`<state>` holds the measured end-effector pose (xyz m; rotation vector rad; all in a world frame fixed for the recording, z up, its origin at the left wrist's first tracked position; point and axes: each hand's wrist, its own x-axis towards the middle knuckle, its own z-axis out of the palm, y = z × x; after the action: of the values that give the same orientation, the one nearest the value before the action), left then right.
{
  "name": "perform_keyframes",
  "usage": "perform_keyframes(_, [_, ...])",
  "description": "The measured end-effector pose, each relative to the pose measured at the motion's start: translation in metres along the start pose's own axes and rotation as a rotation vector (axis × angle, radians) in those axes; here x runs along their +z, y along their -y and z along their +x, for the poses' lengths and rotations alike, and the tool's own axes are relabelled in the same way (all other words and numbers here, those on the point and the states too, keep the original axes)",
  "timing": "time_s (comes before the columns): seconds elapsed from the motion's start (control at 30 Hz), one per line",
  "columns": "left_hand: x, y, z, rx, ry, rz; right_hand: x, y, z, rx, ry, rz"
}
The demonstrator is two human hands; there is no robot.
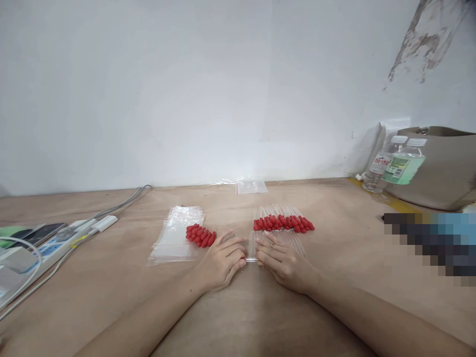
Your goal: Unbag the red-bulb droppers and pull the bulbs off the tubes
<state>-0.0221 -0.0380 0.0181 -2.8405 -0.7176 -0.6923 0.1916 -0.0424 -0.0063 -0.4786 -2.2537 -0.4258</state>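
Observation:
A thin clear stick (251, 259) spans sideways between my two hands, just above the table. My left hand (225, 259) is closed with its fingertips on the stick's left end, where a bit of red shows. On the stick's right end are the curled fingers of my right hand (285, 262), which partly covers a row of clear sticks. Red tips (284, 223) of those sticks lie side by side beyond this hand. Left of my left hand is a cluster of red tips (201, 235), resting against a pile of clear plastic bags (176, 238).
One small clear bag (252, 187) lies near the wall. At left are a power strip (52, 248), cables and phones (40, 233). Two bottles (403, 161) and a grey-beige bin (446, 166) stand at the back right. A blurred patch (439, 243) hides something at right.

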Motion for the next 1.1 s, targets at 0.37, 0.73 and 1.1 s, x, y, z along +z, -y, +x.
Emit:
perform_keyframes(0.37, [-0.031, 0.045, -0.001, -0.429, -0.232, 0.036, -0.01, -0.009, 0.008, 0.395, 0.0, -0.178])
perform_keyframes(0.73, [-0.043, 0.08, -0.014, -0.658, -0.215, 0.109, 0.023, 0.004, 0.024, 0.274, 0.051, -0.246])
perform_keyframes(1.1, [-0.043, 0.047, 0.0, -0.447, 0.107, 0.12, 0.014, 0.018, 0.032, 0.427, 0.231, -0.017])
